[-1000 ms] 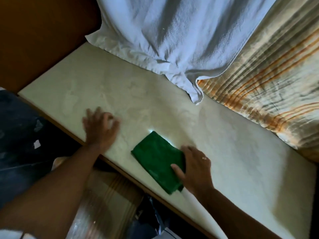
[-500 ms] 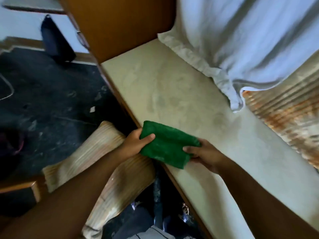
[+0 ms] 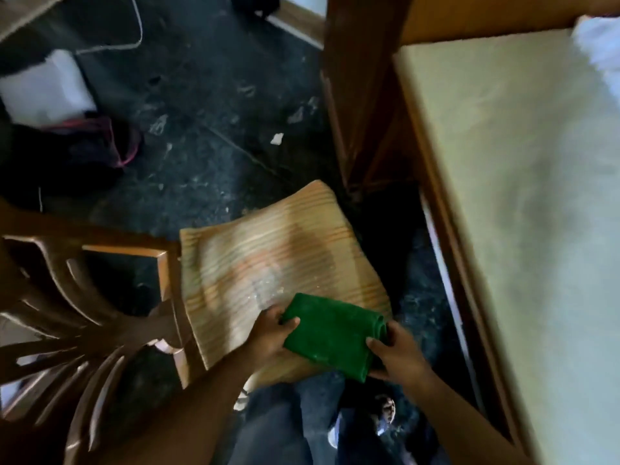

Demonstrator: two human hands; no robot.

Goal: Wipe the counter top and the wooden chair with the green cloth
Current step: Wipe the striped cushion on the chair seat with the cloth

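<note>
The folded green cloth (image 3: pixel 330 333) is held in the air between both hands, over the front corner of the chair seat. My left hand (image 3: pixel 270 333) grips its left edge and my right hand (image 3: pixel 397 355) grips its right, rolled edge. Below it stands the wooden chair (image 3: pixel 164 263), its carved back at the lower left and a striped orange cushion (image 3: pixel 268 263) on its seat. The pale counter top (image 3: pixel 523 162) runs along the right side, off to the right of the cloth and both hands.
A wooden cabinet side (image 3: pixel 355 78) rises at the counter's far end. A white towel (image 3: pixel 600 48) lies at the counter's top right. The dark floor (image 3: pixel 208 129) carries scraps, a dark bag (image 3: pixel 67 152) and a white item (image 3: pixel 43 88) at the left. My feet are below.
The cloth left the counter: my left hand took hold of it beside my right, and both carried it left and down over the chair. The view swung left toward the chair and floor.
</note>
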